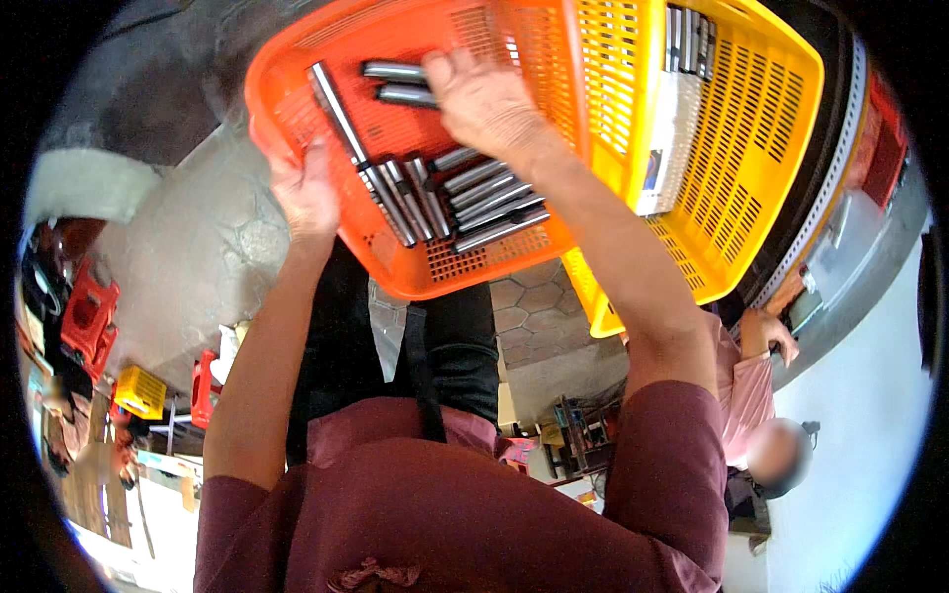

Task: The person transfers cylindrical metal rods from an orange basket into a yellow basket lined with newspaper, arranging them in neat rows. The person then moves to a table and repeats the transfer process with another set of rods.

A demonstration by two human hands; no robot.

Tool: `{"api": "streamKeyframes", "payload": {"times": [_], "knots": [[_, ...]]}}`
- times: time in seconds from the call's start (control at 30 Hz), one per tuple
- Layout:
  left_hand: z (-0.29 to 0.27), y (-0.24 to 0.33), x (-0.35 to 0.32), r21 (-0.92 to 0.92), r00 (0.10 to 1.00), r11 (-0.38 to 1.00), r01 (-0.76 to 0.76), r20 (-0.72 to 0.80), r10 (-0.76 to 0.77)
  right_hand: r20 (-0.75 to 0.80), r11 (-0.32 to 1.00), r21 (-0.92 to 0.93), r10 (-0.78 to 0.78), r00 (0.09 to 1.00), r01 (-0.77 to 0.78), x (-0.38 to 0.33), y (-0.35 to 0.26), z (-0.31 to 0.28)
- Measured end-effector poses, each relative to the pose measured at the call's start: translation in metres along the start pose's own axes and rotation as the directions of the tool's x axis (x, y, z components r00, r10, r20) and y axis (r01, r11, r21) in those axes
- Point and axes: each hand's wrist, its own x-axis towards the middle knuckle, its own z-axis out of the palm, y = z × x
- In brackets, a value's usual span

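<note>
We note metal rods (465, 198) in a basket (297, 69) between our left hand (306, 193) and right hand (484, 99); second basket (761, 148) right of the right hand.

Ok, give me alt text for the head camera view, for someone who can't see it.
A person's left hand grips the rim of an orange perforated basket while the right hand reaches in among metal rods. A yellow basket sits beside it, on the right.

Grey hexagonal paving floor (539, 326) below; red plastic stools (89, 316) and a small yellow crate (140, 391) at left; pale wall (860, 415) at right beside a perforated metal shelf rail (825, 188).
</note>
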Motion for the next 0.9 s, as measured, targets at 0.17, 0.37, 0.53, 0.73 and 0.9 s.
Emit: {"api": "streamKeyframes", "payload": {"times": [0.17, 0.37, 0.53, 0.73, 0.9], "knots": [[-0.002, -0.001, 0.0, 0.098, 1.0, 0.995, -0.007, 0.003, 0.006, -0.254, 0.899, 0.438, 0.157, 0.954, -0.032, -0.064, -0.026, -0.059], [0.009, 0.017, -0.004, 0.192, 1.0, 0.981, 0.004, -0.007, -0.003, -0.263, 0.521, 0.774, 0.781, 0.567, -0.359, -0.171, 0.056, -0.091], [-0.015, -0.005, 0.008, 0.277, 0.997, 0.96, 0.034, -0.079, -0.013, -0.247, 0.602, 0.437, 0.795, 0.555, -0.668, -0.201, 0.184, 0.026], [-0.025, -0.008, 0.009, 0.374, 0.99, 0.925, 0.061, -0.137, -0.01, -0.014, 0.598, 0.373, 0.768, 0.641, -0.709, -0.176, 0.221, 0.119], [-0.015, -0.003, 0.007, 0.321, 0.987, 0.944, 0.082, -0.158, -0.032, -0.084, 0.655, 0.398, 0.724, 0.685, -0.643, -0.161, 0.237, 0.148]]}}
